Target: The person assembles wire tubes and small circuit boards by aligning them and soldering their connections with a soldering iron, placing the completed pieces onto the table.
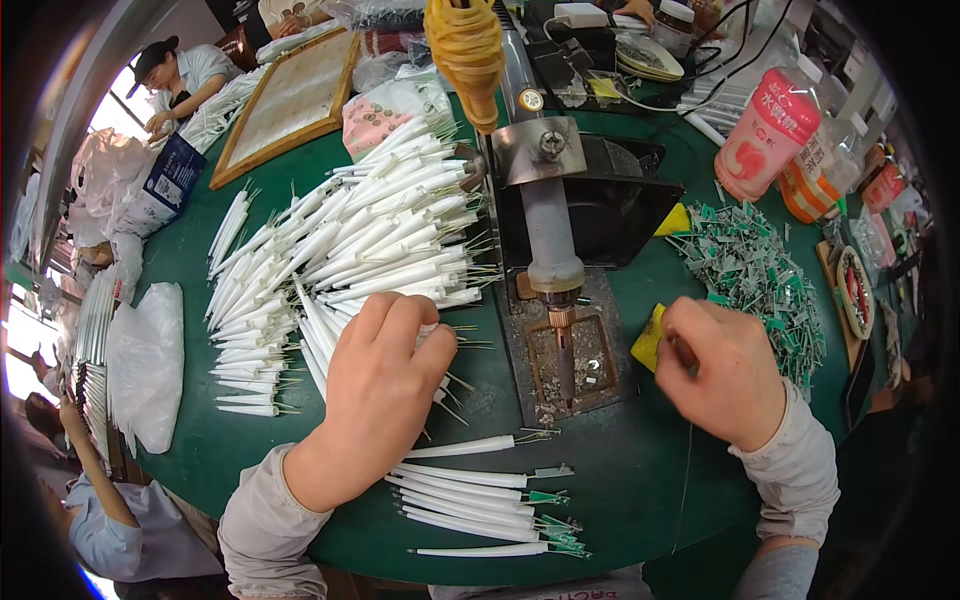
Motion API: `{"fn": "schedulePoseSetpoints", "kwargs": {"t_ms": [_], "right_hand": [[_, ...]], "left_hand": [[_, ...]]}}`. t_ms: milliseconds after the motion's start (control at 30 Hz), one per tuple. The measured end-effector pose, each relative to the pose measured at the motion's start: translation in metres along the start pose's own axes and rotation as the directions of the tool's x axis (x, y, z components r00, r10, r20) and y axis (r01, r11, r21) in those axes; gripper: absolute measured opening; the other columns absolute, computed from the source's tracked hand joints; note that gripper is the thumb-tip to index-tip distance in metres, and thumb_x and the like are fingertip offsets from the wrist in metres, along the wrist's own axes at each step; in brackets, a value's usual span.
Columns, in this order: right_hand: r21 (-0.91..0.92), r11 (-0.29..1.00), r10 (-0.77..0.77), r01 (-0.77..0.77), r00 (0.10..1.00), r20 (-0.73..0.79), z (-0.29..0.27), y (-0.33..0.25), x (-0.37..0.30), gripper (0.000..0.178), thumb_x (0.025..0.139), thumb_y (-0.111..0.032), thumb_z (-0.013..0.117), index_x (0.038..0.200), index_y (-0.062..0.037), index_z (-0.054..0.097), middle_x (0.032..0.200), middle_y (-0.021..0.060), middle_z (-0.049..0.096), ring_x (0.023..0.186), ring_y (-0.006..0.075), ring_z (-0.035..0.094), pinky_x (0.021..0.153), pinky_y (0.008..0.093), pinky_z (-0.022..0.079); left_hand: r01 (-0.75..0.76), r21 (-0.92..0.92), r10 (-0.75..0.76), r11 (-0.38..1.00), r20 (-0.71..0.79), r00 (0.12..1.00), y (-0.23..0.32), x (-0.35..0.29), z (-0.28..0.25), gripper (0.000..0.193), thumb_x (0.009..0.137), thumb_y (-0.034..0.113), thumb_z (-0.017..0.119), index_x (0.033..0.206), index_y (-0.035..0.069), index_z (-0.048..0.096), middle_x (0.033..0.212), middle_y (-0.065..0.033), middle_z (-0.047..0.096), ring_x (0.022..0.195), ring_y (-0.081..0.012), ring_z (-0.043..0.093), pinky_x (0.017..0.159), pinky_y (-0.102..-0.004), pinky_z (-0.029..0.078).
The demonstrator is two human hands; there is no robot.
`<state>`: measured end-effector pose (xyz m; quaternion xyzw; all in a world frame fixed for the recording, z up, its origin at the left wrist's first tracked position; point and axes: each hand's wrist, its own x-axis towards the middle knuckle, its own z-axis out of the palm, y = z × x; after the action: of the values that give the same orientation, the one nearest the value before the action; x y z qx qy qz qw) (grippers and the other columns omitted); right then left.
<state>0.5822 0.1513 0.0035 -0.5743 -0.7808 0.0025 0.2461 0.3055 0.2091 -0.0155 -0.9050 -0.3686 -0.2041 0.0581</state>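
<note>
— Along the near edge?
— Slim white tubes (462, 501), several tipped with green boards (548, 497).
— Hands?
— Left hand (378, 390), right hand (722, 372): fingers curled, undersides hidden, cannot tell whether gripping.
— Between?
— Shallow tray (609, 352) under soldering iron (548, 225), grey debris (590, 378) inside.
— Farther?
— Tube pile (370, 225), partly covered by left hand; green board heap (752, 278); far plate (658, 75), contents indistinct.

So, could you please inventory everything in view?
table: one, green, centre
tubes: many, white, left and front
small boards: many, green, heaped right
soldering iron: one, grey, centre
pads: two, yellow, between iron and boards
wooden frame: one, brown, back left
bottles: several, one pink, back right
plastic bags: several, pale, mostly left
people: several, pale clothes, left and back
clutter: uncountable, mixed, back
left hand: one, bare, by the tubes
right hand: one, bare, by near pad
</note>
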Motion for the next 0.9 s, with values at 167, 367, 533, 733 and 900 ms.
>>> {"fn": "schedulePoseSetpoints", "kwargs": {"t_ms": [167, 367, 533, 733, 900], "right_hand": [[0.432, 0.901, -0.074, -0.036, 0.969, 0.236, -0.009, -0.016, -0.002, 0.013, 0.069, -0.002, 0.061, 0.079, -0.005, 0.053, 0.062, 0.0085, 0.053, 0.054, 0.0267, 0.057, 0.048, 0.0346, 0.045], [0.671, 0.699, -0.171, -0.246, 0.854, 0.491, -0.009, -0.031, -0.008, 0.014, 0.075, -0.005, 0.064, 0.087, -0.0046, 0.058, 0.061, 0.0022, 0.056, 0.05, 0.0116, 0.057, 0.046, 0.0259, 0.043], [0.752, 0.352, -0.131, -0.557, 0.767, 0.629, 0.007, -0.035, -0.018, 0.015, 0.08, 0.0, 0.061, 0.095, -0.0003, 0.058, 0.071, 0.0038, 0.062, 0.064, 0.0093, 0.062, 0.056, 0.0232, 0.049], [0.651, -0.04, -0.122, -0.758, 0.651, 0.749, 0.008, -0.036, -0.016, 0.014, 0.087, 0.003, 0.055, 0.101, 0.0035, 0.054, 0.085, 0.0106, 0.065, 0.077, 0.0134, 0.065, 0.068, 0.0249, 0.054], [0.63, -0.033, -0.089, -0.776, 0.63, 0.771, 0.006, -0.037, -0.014, 0.013, 0.088, 0.003, 0.056, 0.1, 0.0033, 0.053, 0.086, 0.0112, 0.065, 0.078, 0.0142, 0.066, 0.069, 0.0253, 0.054]], "left_hand": [[-0.163, -0.252, 0.151, 0.954, -0.065, 0.986, 0.02, 0.002, -0.025, 0.022, 0.065, -0.003, 0.062, 0.087, 0.002, 0.06, 0.094, -0.0126, 0.062, 0.093, -0.0286, 0.062, 0.083, -0.0391, 0.051], [-0.248, -0.501, 0.281, 0.829, -0.011, 0.96, 0.049, -0.009, -0.055, 0.02, 0.067, 0.004, 0.068, 0.086, 0.002, 0.063, 0.088, -0.0109, 0.062, 0.082, -0.0252, 0.065, 0.081, -0.0415, 0.054], [0.132, -0.756, 0.042, 0.641, 0.207, 0.977, 0.05, -0.012, -0.048, 0.018, 0.071, -0.002, 0.073, 0.087, 0.003, 0.067, 0.086, -0.0106, 0.063, 0.076, -0.0231, 0.063, 0.065, -0.0321, 0.053], [0.33, -0.81, -0.018, 0.485, 0.369, 0.929, 0.045, -0.01, -0.036, 0.012, 0.076, -0.001, 0.072, 0.087, 0.001, 0.067, 0.091, -0.0107, 0.063, 0.08, -0.0192, 0.061, 0.065, -0.0271, 0.049], [0.391, -0.823, -0.039, 0.413, 0.413, 0.91, 0.048, -0.012, -0.031, 0.011, 0.078, 0.002, 0.071, 0.087, 0.0, 0.064, 0.093, -0.0102, 0.059, 0.074, -0.0209, 0.06, 0.062, -0.029, 0.049]]}}
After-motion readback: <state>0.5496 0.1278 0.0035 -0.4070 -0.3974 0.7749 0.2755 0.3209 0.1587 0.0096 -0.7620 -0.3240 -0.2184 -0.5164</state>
